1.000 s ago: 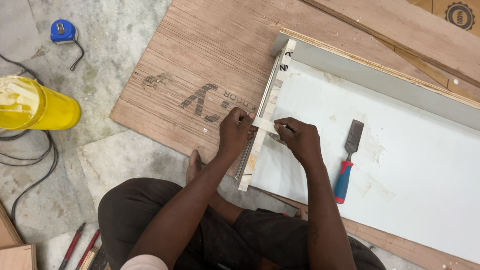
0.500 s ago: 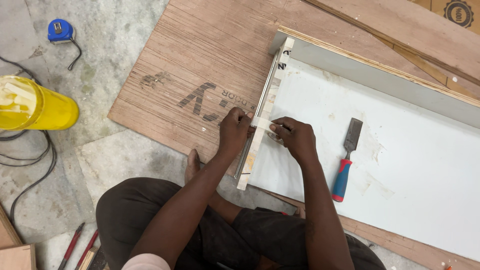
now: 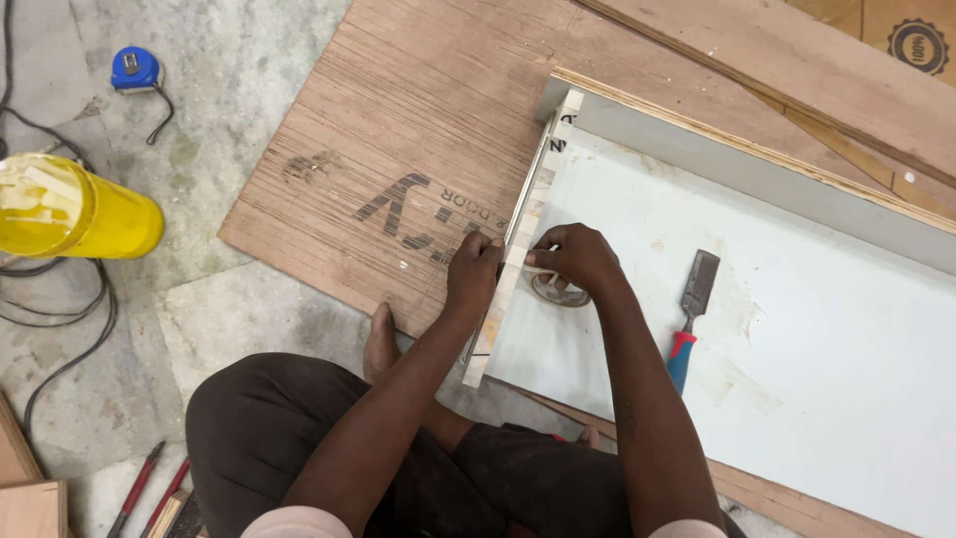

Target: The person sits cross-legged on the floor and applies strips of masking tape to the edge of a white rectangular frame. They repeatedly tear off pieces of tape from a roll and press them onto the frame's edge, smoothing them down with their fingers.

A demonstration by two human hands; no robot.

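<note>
On stone floor (image 3: 229, 309), plywood sheet (image 3: 418, 130); both hands (image 3: 528, 261) seemingly clamped on panel edge (image 3: 518, 249).

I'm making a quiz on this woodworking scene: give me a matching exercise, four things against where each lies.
Things:
1. chisel
2. tape measure
3. yellow container
4. roll of tape

Places:
A. under the right hand
B. on the white panel, right of the hands
C. floor, top left
D. floor, left edge, on its side

Pairs: 1-B, 2-C, 3-D, 4-A
</note>
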